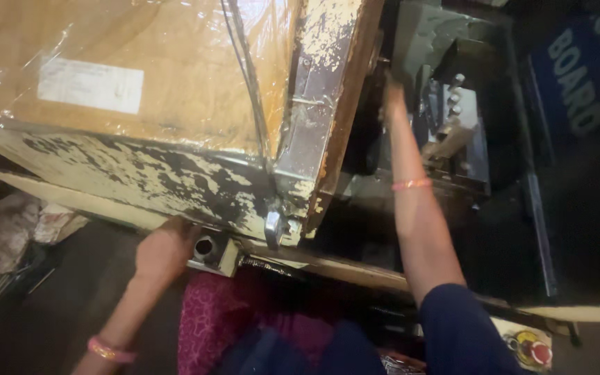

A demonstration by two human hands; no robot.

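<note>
A big machine table with chipped cream paint (175, 180) fills the upper left, its top covered by brown board under clear plastic film (140, 62). My left hand (164, 250) reaches under the table's front edge, next to a round metal socket (205, 246); its fingers are hidden by the edge. My right arm stretches up along the table's right side. My right hand (392, 94) rests against the dark metal mechanism (453, 125) there. Whether its fingers grip anything is hidden in shadow. Both wrists wear pink bangles.
A white label (90, 85) sits on the wrapped board. A black cable (244, 76) runs down over it. Crumpled plastic and scraps (8, 236) lie at the left. A red push button (540, 352) on a cream panel is at the lower right. A blue sign (581, 69) hangs at the upper right.
</note>
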